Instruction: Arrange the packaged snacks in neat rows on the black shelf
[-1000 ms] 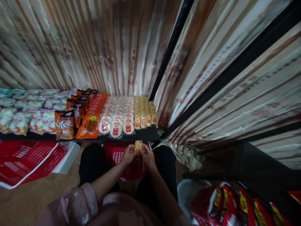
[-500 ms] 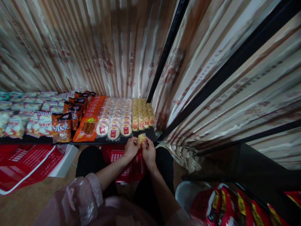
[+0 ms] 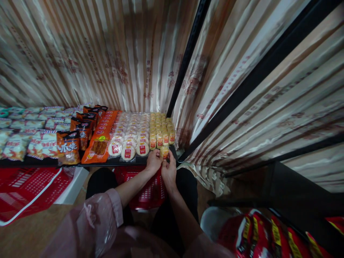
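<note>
I watched the left hand [image 3: 153, 162] and right hand [image 3: 169, 171] pinch one small yellow packet [image 3: 164, 151] between closed fingertips, upright at the shelf [image 3: 88, 165] front, just beside the matching rows [image 3: 161, 130], seemingly to stand alike.

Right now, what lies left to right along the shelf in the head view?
Pale snack bags, dark orange bags, flat orange packs, round white cakes, small yellow packs; left hand and right hand grip a loose pack.
</note>
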`<state>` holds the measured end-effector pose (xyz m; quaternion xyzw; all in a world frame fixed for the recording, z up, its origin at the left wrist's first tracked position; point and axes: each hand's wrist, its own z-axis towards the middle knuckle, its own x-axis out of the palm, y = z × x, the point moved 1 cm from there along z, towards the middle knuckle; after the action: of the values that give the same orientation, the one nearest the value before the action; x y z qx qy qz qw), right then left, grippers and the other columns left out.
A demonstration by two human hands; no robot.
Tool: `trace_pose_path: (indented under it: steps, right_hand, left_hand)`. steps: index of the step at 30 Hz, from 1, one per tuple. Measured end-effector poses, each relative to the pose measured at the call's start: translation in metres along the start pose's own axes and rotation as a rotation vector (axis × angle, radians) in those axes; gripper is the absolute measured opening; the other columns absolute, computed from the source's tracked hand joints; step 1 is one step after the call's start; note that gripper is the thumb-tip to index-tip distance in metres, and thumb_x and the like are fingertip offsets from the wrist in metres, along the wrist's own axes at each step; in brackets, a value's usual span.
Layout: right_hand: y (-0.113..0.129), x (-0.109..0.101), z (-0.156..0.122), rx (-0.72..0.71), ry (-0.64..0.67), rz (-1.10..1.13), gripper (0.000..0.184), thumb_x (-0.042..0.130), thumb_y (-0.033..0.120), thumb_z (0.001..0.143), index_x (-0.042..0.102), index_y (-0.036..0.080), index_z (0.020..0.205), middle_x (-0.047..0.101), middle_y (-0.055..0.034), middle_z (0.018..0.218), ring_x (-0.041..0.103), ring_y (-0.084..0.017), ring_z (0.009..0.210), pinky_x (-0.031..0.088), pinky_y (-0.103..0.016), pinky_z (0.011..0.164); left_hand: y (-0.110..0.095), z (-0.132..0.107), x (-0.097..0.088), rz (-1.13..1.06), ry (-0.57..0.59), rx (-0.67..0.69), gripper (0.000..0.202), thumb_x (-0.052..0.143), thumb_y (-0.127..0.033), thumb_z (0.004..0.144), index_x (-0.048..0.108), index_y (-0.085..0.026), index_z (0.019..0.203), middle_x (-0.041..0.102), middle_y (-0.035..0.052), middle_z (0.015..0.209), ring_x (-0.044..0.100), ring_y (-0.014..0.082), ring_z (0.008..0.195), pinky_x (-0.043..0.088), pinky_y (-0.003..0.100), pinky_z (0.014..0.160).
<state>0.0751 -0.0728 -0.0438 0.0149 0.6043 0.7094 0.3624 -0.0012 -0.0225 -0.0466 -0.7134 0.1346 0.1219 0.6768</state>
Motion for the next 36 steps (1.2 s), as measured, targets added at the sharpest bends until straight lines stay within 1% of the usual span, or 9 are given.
trace_pose_path:
  steps: [4, 8, 13, 19, 24, 27, 30, 32, 36]
  right_hand:
    - [-0.003, 0.003, 0.007, -0.009, -0.009, -0.026, 0.059, 0.036, 0.021, 0.077, 0.039, 0.015, 0.135, 0.051, -0.0121, 0.127, 0.047, -0.022, 0.117, 0.036, -0.041, 0.102]
    - [-0.011, 0.009, 0.012, 0.02, -0.022, -0.066, 0.062, 0.034, 0.02, 0.076, 0.036, 0.012, 0.137, 0.051, -0.0147, 0.125, 0.046, -0.023, 0.117, 0.035, -0.041, 0.101]
    - [-0.022, 0.016, 0.018, 0.044, -0.014, -0.075, 0.063, 0.036, 0.022, 0.077, 0.032, 0.012, 0.139, 0.048, -0.016, 0.129, 0.045, -0.024, 0.118, 0.036, -0.042, 0.099]
    - [-0.031, 0.023, 0.025, 0.041, -0.007, -0.089, 0.063, 0.039, 0.027, 0.079, 0.029, 0.012, 0.14, 0.048, -0.0158, 0.129, 0.043, -0.026, 0.118, 0.036, -0.042, 0.098]
    - [-0.033, 0.026, 0.03, 0.055, -0.014, -0.085, 0.063, 0.04, 0.029, 0.079, 0.03, 0.014, 0.14, 0.049, -0.0152, 0.128, 0.044, -0.026, 0.116, 0.037, -0.042, 0.097]
    - [-0.035, 0.027, 0.034, 0.07, -0.014, -0.092, 0.065, 0.041, 0.033, 0.079, 0.03, 0.013, 0.139, 0.049, -0.0167, 0.127, 0.046, -0.027, 0.113, 0.037, -0.042, 0.095]
    - [-0.04, 0.029, 0.038, 0.058, -0.014, -0.104, 0.065, 0.041, 0.034, 0.079, 0.03, 0.013, 0.14, 0.051, -0.0161, 0.123, 0.046, -0.027, 0.111, 0.037, -0.042, 0.095]
    - [-0.043, 0.03, 0.042, 0.035, -0.025, -0.112, 0.064, 0.04, 0.032, 0.079, 0.03, 0.015, 0.14, 0.051, -0.0146, 0.122, 0.046, -0.026, 0.111, 0.036, -0.041, 0.096]
    - [-0.046, 0.033, 0.047, 0.028, -0.046, -0.125, 0.062, 0.035, 0.027, 0.079, 0.029, 0.015, 0.14, 0.05, -0.0132, 0.124, 0.044, -0.025, 0.114, 0.034, -0.041, 0.099]
  left_hand:
    - [-0.006, 0.009, 0.005, 0.016, -0.006, 0.018, 0.01, 0.06, -0.012, 0.073, 0.065, -0.016, 0.081, 0.063, 0.0005, 0.076, 0.058, 0.0104, 0.069, 0.047, 0.023, 0.069]
    - [-0.008, 0.015, 0.01, 0.025, 0.014, 0.02, 0.008, 0.06, -0.015, 0.074, 0.067, -0.016, 0.078, 0.063, 0.0005, 0.073, 0.058, 0.0117, 0.07, 0.047, 0.024, 0.071]
    - [-0.007, 0.017, 0.015, 0.032, 0.037, -0.004, 0.013, 0.057, -0.016, 0.078, 0.068, -0.016, 0.083, 0.064, 0.0016, 0.073, 0.059, 0.0131, 0.073, 0.047, 0.025, 0.073]
    - [-0.01, 0.02, 0.017, 0.03, 0.056, -0.039, 0.018, 0.056, -0.015, 0.078, 0.068, -0.017, 0.09, 0.067, 0.0036, 0.083, 0.061, 0.0149, 0.081, 0.047, 0.025, 0.078]
    - [-0.015, 0.021, 0.017, 0.022, 0.077, -0.05, 0.023, 0.055, -0.015, 0.078, 0.067, -0.019, 0.097, 0.068, 0.0029, 0.088, 0.062, 0.0153, 0.083, 0.048, 0.026, 0.08]
    - [-0.018, 0.021, 0.017, 0.017, 0.076, -0.061, 0.026, 0.054, -0.012, 0.077, 0.065, -0.017, 0.101, 0.066, 0.0063, 0.1, 0.062, 0.0147, 0.083, 0.048, 0.026, 0.08]
    - [-0.018, 0.021, 0.018, 0.008, 0.059, -0.081, 0.035, 0.053, -0.01, 0.076, 0.06, -0.015, 0.11, 0.061, 0.0092, 0.112, 0.062, 0.0136, 0.085, 0.048, 0.024, 0.081]
    - [-0.018, 0.021, 0.019, -0.001, 0.053, -0.088, 0.039, 0.053, -0.009, 0.075, 0.057, -0.016, 0.113, 0.061, 0.0084, 0.113, 0.061, 0.013, 0.086, 0.048, 0.025, 0.083]
    - [-0.018, 0.021, 0.02, -0.014, 0.067, -0.069, 0.036, 0.053, -0.009, 0.074, 0.058, -0.014, 0.11, 0.063, 0.0079, 0.109, 0.061, 0.0142, 0.09, 0.046, 0.027, 0.088]
